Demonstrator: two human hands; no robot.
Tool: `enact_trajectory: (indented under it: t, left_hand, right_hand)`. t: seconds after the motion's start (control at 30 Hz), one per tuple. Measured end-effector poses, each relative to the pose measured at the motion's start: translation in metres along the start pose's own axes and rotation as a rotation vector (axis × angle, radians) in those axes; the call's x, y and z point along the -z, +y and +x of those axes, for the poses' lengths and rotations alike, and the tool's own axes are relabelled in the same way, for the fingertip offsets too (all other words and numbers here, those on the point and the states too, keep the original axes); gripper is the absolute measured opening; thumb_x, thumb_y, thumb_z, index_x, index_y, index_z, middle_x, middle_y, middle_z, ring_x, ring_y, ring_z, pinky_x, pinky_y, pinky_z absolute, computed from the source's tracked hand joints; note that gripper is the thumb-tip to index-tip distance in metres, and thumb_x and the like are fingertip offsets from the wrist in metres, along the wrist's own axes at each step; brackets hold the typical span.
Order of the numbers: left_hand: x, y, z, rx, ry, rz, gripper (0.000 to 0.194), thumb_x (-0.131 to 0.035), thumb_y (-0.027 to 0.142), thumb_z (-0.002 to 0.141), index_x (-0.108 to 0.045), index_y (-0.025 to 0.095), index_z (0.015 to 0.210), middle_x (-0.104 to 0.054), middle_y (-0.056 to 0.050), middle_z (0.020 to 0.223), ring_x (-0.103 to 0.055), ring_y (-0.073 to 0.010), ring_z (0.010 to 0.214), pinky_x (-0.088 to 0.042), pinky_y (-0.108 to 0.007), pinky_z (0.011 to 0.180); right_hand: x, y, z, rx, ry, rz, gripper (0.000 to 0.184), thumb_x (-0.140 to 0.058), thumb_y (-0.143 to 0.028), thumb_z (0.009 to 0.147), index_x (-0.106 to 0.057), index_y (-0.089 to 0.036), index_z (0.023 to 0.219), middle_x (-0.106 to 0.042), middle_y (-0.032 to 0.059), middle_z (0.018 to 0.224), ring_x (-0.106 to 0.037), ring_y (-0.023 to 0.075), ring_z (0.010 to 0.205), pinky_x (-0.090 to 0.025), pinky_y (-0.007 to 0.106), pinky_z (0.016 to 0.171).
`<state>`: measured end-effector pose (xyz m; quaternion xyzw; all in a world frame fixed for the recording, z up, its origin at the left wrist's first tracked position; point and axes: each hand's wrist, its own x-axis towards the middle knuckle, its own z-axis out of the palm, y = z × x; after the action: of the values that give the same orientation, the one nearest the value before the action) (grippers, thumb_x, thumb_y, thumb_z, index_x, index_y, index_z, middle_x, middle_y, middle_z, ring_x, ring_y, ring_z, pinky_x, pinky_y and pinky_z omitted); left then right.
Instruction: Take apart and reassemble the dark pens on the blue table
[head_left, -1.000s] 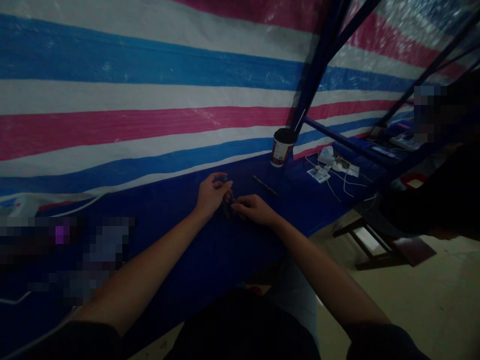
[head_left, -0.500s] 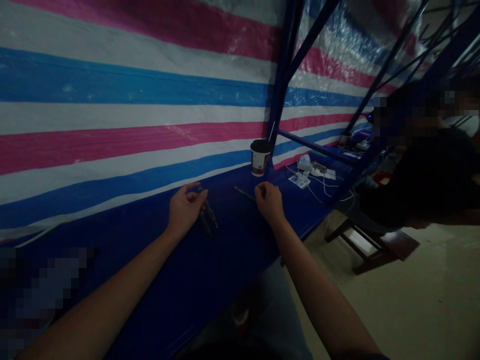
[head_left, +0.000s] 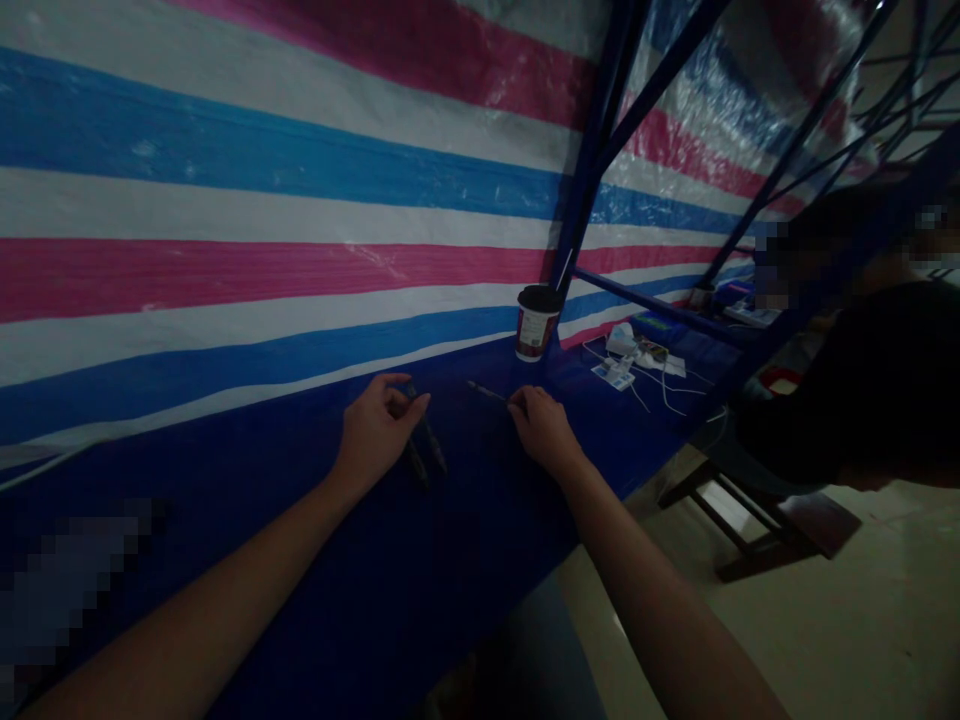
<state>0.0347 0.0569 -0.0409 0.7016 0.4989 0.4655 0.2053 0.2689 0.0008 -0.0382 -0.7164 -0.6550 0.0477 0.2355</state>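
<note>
My left hand [head_left: 379,425] is closed in a pinch around a dark pen [head_left: 433,445], whose tip points down toward the blue table. A second dark pen-like shape [head_left: 417,465] shows just beside it; whether it is also held, I cannot tell. To the right, my right hand [head_left: 544,428] has thumb and fingers pinched at the near end of a slim pen-like stick [head_left: 486,391]. This stick points left, low over the table or lying on it. Dim light hides finer detail of the pens.
The blue table [head_left: 337,600] runs along a striped plastic sheet [head_left: 285,270]. A lidded paper cup [head_left: 536,325] stands behind my right hand, near a blue metal frame [head_left: 583,190]. White cables and adapters [head_left: 637,360] lie farther right. A person in black [head_left: 885,390] sits beyond, by a wooden stool [head_left: 780,520].
The view has shifted slightly, so the cup and cables appear farther right. My left thumb has moved out a little over the pen. My right hand stays at the stick's end.
</note>
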Motion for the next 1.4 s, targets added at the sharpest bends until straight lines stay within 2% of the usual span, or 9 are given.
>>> enact_trajectory:
  t: [0.13, 0.23, 0.4, 0.57, 0.73, 0.9, 1.03, 1.17, 1.4]
  left_hand:
    - [-0.002, -0.003, -0.001, 0.008, -0.003, 0.035, 0.033, -0.072, 0.042, 0.077, -0.066, 0.018, 0.099, -0.068, 0.000, 0.068, -0.065, -0.0184, 0.064, -0.050, -0.032, 0.065]
    - [-0.004, -0.004, 0.000, 0.051, -0.030, 0.027, 0.034, -0.072, 0.044, 0.076, -0.068, 0.018, 0.098, -0.073, -0.004, 0.074, -0.069, -0.0214, 0.069, -0.052, -0.034, 0.068]
    - [-0.005, -0.010, 0.005, 0.139, -0.080, -0.044, 0.037, -0.073, 0.044, 0.073, -0.071, 0.017, 0.098, -0.075, -0.006, 0.076, -0.071, -0.0244, 0.073, -0.052, -0.035, 0.068]
    - [-0.004, -0.014, 0.009, 0.209, -0.080, -0.186, 0.038, -0.076, 0.044, 0.068, -0.071, 0.017, 0.095, -0.074, -0.004, 0.073, -0.071, -0.0228, 0.070, -0.051, -0.033, 0.064]
    - [-0.003, -0.012, 0.008, 0.204, -0.073, -0.219, 0.035, -0.078, 0.044, 0.066, -0.072, 0.018, 0.088, -0.073, -0.004, 0.069, -0.070, -0.0226, 0.066, -0.050, -0.032, 0.060]
    - [-0.005, -0.012, 0.007, 0.219, -0.032, -0.221, 0.037, -0.076, 0.044, 0.067, -0.072, 0.017, 0.093, -0.070, -0.002, 0.066, -0.067, -0.0199, 0.063, -0.047, -0.029, 0.057]
    - [-0.006, -0.015, 0.008, 0.212, -0.067, -0.155, 0.036, -0.075, 0.044, 0.069, -0.072, 0.016, 0.091, -0.070, -0.002, 0.067, -0.065, -0.0189, 0.062, -0.045, -0.029, 0.057]
    - [-0.002, -0.015, 0.007, 0.133, -0.112, -0.044, 0.044, -0.070, 0.046, 0.076, -0.070, 0.015, 0.107, -0.069, -0.001, 0.069, -0.065, -0.0199, 0.064, -0.046, -0.030, 0.061]
    - [0.001, -0.012, 0.003, 0.102, -0.037, 0.221, 0.033, -0.068, 0.039, 0.081, -0.074, 0.017, 0.105, -0.066, -0.004, 0.077, -0.064, -0.0228, 0.072, -0.050, -0.034, 0.070]
  right_hand:
    - [-0.003, -0.003, 0.002, 0.047, 0.000, 0.071, 0.016, -0.041, -0.020, 0.106, -0.054, -0.018, 0.115, -0.073, 0.0064, 0.100, -0.069, 0.0179, 0.091, -0.045, 0.028, 0.082]
    - [-0.005, -0.008, -0.001, 0.064, 0.018, 0.054, 0.020, -0.036, -0.021, 0.107, -0.053, -0.015, 0.116, -0.072, 0.0103, 0.097, -0.068, 0.0213, 0.087, -0.044, 0.031, 0.078]
    - [-0.011, -0.015, -0.006, 0.136, 0.016, -0.005, 0.025, -0.048, -0.029, 0.104, -0.056, -0.013, 0.121, -0.069, 0.0158, 0.117, -0.062, 0.0273, 0.108, -0.043, 0.036, 0.091]
    - [-0.011, -0.016, -0.006, 0.128, 0.016, -0.044, 0.025, -0.040, -0.026, 0.107, -0.061, -0.014, 0.114, -0.070, 0.0145, 0.114, -0.062, 0.0258, 0.105, -0.043, 0.036, 0.091]
    - [-0.006, -0.018, -0.007, 0.115, 0.032, -0.033, 0.024, -0.039, -0.025, 0.107, -0.060, -0.016, 0.111, -0.072, 0.0131, 0.110, -0.064, 0.0253, 0.100, -0.043, 0.035, 0.085]
    - [-0.005, -0.018, -0.007, 0.115, 0.021, 0.025, 0.024, -0.040, -0.030, 0.107, -0.059, -0.016, 0.113, -0.072, 0.0110, 0.099, -0.065, 0.0234, 0.091, -0.042, 0.032, 0.079]
    - [-0.006, -0.016, -0.007, 0.169, -0.036, 0.059, 0.024, -0.042, -0.031, 0.107, -0.059, -0.015, 0.114, -0.071, 0.0101, 0.099, -0.064, 0.0212, 0.091, -0.042, 0.030, 0.078]
    - [-0.007, -0.017, -0.007, 0.289, -0.125, 0.056, 0.021, -0.050, -0.033, 0.105, -0.064, -0.018, 0.106, -0.072, 0.0078, 0.099, -0.063, 0.0197, 0.093, -0.041, 0.028, 0.079]
    - [-0.011, -0.034, 0.015, 0.376, -0.184, -0.007, 0.031, -0.044, -0.041, 0.107, -0.065, -0.018, 0.103, -0.075, 0.0102, 0.095, -0.068, 0.0233, 0.088, -0.041, 0.031, 0.075]
